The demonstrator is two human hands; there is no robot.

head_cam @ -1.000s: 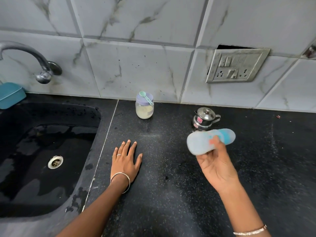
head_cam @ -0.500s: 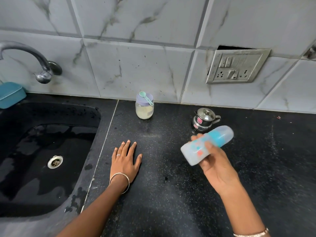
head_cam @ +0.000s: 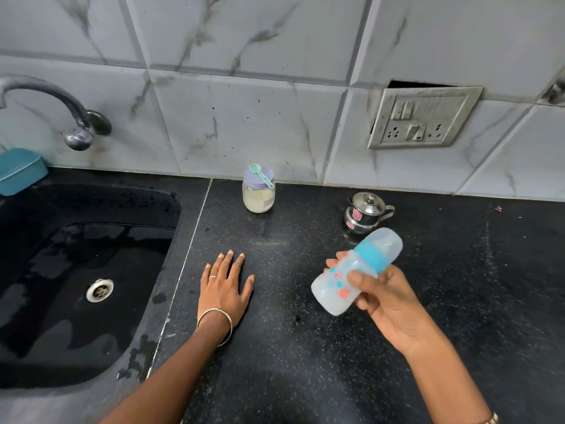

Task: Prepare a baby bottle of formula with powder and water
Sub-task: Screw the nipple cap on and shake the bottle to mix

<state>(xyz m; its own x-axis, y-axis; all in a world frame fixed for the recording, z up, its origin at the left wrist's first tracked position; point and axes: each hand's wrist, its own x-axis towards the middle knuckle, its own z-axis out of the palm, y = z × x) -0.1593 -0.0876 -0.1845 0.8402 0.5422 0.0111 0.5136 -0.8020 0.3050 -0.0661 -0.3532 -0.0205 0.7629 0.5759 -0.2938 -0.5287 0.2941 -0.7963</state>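
A person's two bare arms reach in from the bottom edge over a black speckled counter [head_cam: 305,356]. The left hand [head_cam: 224,286] lies palm down on the counter, fingers straight and slightly spread, holding nothing. It wears a ring on one finger and a thin bangle at the wrist. The right hand [head_cam: 391,304] is raised above the counter, palm turned up and leftward. Its thumb and fingers are curled round one baby bottle [head_cam: 331,290].

The bottle is tilted, base pointing down-left and capped top pointing up-right. It has a cloudy body with small printed shapes, a teal collar and a clear cap. It sits to the right of the left hand, well apart from it, and does not touch the counter.

At the back, near the tiled wall, stands one jar [head_cam: 258,198] of pale powder with a lilac lid. One green scoop [head_cam: 260,175] rests on the lid. To its right stands one small lidded steel pot [head_cam: 365,213], just behind the bottle's cap.

On the left are one black sink [head_cam: 153,206], one tap [head_cam: 61,102] and one blue tub [head_cam: 20,169]. One socket plate [head_cam: 423,117] is on the wall.
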